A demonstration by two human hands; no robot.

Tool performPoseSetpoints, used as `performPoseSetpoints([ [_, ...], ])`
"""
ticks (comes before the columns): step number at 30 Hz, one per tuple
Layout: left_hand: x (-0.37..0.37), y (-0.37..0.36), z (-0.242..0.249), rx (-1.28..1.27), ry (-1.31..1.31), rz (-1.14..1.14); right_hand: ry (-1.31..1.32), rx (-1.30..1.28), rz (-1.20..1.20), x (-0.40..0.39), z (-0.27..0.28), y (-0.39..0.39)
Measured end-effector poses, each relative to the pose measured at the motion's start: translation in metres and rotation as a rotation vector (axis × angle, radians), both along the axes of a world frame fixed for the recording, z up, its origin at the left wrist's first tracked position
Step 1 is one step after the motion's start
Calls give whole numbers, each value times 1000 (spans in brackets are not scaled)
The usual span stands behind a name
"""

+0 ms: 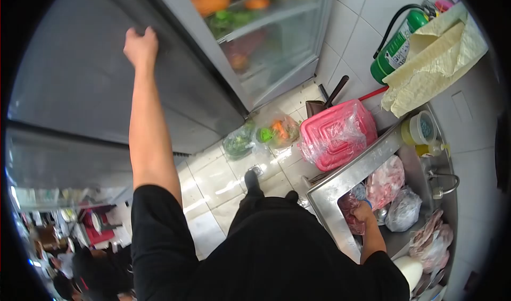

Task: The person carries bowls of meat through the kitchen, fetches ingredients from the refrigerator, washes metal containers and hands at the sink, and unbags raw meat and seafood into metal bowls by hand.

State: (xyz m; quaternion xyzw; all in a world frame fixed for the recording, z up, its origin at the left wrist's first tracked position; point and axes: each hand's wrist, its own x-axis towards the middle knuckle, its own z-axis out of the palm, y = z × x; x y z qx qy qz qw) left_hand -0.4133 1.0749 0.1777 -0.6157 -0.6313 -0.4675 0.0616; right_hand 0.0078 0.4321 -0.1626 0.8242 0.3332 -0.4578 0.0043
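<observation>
My left hand [141,48] reaches far forward against the grey metal refrigerator door [80,72]. Its fingers look curled, and whatever they grip there is hidden. Down in the stainless steel sink [334,194], my right hand [364,212] is closed on a bag of dark red meat [352,214]; part of the bag is hidden by the hand. Beside it lie a bag of paler pink meat [387,181] and a knotted clear plastic bag [403,210] with greyish contents.
A glass-door fridge [266,46] with vegetables stands ahead. Bagged greens [239,140], bagged carrots [282,131] and a pink lidded tub [338,133] are on the floor side. A green fire extinguisher [394,56] hangs right, near a faucet [447,184]. Other people [90,272] are at lower left.
</observation>
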Motion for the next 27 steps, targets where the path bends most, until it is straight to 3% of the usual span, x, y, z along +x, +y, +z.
performPoseSetpoints([
  [1, 0, -1, 1, -6, 69, 29, 136, 55, -202, 5, 8, -5],
  [2, -1, -5, 0, 4, 52, 22, 8, 111, -26, 17, 23, -10],
  [4, 1, -26, 3, 5, -13, -14, 96, 457, -142, 34, 42, -29],
  [5, 1, -43, 1, -11, -60, -39, 48, 319, -282, 42, 58, -35],
  [7, -6, -67, -4, 0, -74, -41, 245, 578, -453, 43, 94, -32],
  [11, -24, -124, -8, 67, -90, -193, 148, 767, -407, 19, 179, 19],
  [15, -56, -192, -24, 157, -211, -339, 205, 694, -261, -7, 222, 80],
  [17, -72, -222, -35, 126, -404, -451, 250, 639, -140, -25, 223, 119],
  [18, -66, -239, -29, 154, -542, -511, 217, 812, -103, -45, 212, 144],
  [20, -88, -257, -37, 95, -502, -517, 282, 670, 26, -60, 190, 191],
  [22, -97, -263, -39, 68, -453, -527, 153, 591, 248, -91, 174, 248],
  [24, -91, -263, -37, 28, -480, -515, 346, 658, 206, -132, 150, 301],
  [25, -90, -262, -36, 20, -454, -519, 378, 689, 229, -141, 100, 325],
  [27, -97, -261, -46, -3, -432, -518, 248, 690, 407, -179, 114, 377],
])
